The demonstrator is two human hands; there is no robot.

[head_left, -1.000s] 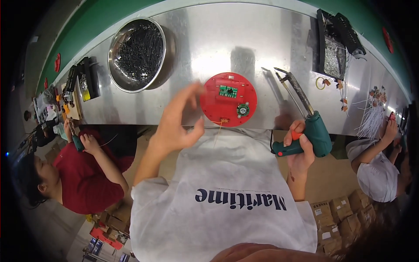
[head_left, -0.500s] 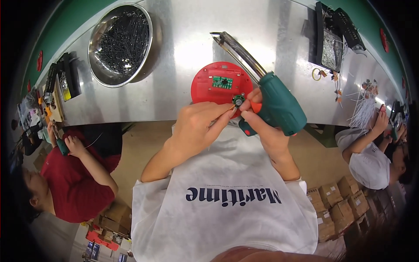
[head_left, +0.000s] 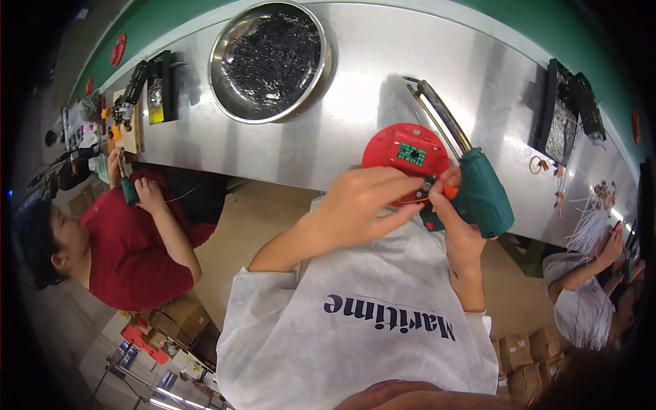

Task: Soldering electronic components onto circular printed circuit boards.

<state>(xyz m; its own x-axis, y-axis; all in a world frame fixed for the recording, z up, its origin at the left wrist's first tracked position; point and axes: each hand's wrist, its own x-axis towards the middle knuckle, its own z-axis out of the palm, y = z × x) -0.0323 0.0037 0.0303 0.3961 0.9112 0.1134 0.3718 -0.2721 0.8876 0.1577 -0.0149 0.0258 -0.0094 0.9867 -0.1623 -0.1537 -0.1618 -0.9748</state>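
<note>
A round red plastic disc (head_left: 395, 152) with a small green circuit board (head_left: 411, 154) lies at the near edge of the steel workbench (head_left: 355, 89). My left hand (head_left: 361, 208) reaches over its near rim, fingers pinched on a small part by the disc's edge. My right hand (head_left: 454, 215) grips a teal soldering gun (head_left: 482, 195) by its handle, finger on the orange trigger. The gun's long metal tip (head_left: 437, 113) points away over the bench, past the disc.
A steel bowl (head_left: 270, 58) full of small dark parts stands at the back left. Black trays (head_left: 567, 116) sit at the right. A person in red (head_left: 130, 246) works on my left, another in white (head_left: 588, 301) on my right. Cardboard boxes (head_left: 519, 348) lie on the floor.
My right hand brought the soldering gun from the right in to the disc. My left hand dropped from open above the disc to pinching at its near edge.
</note>
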